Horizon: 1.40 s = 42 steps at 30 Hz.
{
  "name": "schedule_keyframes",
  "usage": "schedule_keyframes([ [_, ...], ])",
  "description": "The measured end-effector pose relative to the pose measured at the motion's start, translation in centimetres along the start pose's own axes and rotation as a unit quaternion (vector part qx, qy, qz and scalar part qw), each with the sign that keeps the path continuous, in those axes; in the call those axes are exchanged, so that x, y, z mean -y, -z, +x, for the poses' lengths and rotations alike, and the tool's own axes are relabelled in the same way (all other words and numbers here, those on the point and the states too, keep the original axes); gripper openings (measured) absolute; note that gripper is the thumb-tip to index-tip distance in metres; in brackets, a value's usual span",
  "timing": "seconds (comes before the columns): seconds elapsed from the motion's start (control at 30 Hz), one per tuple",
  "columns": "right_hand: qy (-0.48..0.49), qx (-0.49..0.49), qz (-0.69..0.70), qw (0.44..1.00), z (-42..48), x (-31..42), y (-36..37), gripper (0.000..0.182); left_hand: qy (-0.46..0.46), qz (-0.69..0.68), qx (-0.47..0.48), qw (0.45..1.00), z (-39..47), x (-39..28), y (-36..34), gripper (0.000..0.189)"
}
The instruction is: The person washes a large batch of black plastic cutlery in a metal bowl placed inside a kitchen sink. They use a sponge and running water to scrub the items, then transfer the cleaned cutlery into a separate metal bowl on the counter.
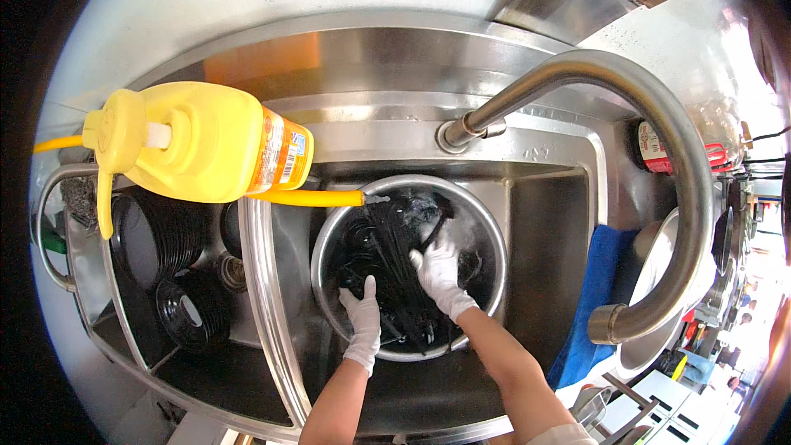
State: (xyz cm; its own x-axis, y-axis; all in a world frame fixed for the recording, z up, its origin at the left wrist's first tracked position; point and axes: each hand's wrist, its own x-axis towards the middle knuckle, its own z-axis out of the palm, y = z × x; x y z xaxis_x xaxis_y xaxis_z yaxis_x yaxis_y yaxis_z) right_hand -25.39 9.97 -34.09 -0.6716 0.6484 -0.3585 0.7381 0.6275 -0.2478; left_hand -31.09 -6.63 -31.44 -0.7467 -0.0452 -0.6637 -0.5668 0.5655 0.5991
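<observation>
A round stainless-steel basin [498,232] stands in the sink, holding water and many long black utensils [395,247]. My left hand [363,321], in a white glove, reaches over the basin's near left side. Its thumb stands apart from the fingers, whose tips are beside dark items in the water. My right hand [442,272], also white-gloved and slightly blurred, is farther right inside the basin. Its fingers close on a black utensil [437,228] that slants up toward the far side. Water runs from a yellow hose [315,198] at the basin's far left rim.
A yellow pump bottle [204,142] stands left of the basin. Stacked black plates [154,241] and black bowls [194,312] fill part of the left sink compartment. A curved steel faucet [673,136] arches over the right side, above a blue cloth [596,303]. A cleaver [568,3] lies beyond the sink.
</observation>
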Motion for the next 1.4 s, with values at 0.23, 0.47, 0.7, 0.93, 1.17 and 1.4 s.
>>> schedule_keyframes([
  [0.23,0.012,0.036,0.164,0.986,0.8,-2.8,1.4,0.061,-0.017,-0.065,0.008,0.998,1.6,-0.1,-0.4,0.082],
  [0.47,0.068,0.044,-0.002,0.997,-3.6,-4.1,4.9,0.044,-0.204,-0.014,0.086,0.975,3.1,-2.3,-4.0,0.090],
  [0.7,0.053,-0.192,0.089,0.976,-0.5,0.8,9.5,0.066,-0.287,0.197,-0.103,0.932,-3.8,-1.7,1.5,0.060],
  [0.93,0.051,-0.005,0.007,0.999,-2.0,0.3,0.7,0.078,0.083,-0.123,0.101,0.984,-9.7,3.8,3.1,0.034],
  [1.17,0.019,-0.160,0.113,0.980,-4.7,-0.9,5.4,0.051,0.248,-0.268,0.029,0.930,-6.4,1.2,3.9,0.029],
  [1.4,-0.236,-0.102,0.483,0.837,-4.9,-3.9,-0.2,0.084,-0.230,0.200,-0.010,0.952,-3.1,-1.6,2.3,0.042],
])
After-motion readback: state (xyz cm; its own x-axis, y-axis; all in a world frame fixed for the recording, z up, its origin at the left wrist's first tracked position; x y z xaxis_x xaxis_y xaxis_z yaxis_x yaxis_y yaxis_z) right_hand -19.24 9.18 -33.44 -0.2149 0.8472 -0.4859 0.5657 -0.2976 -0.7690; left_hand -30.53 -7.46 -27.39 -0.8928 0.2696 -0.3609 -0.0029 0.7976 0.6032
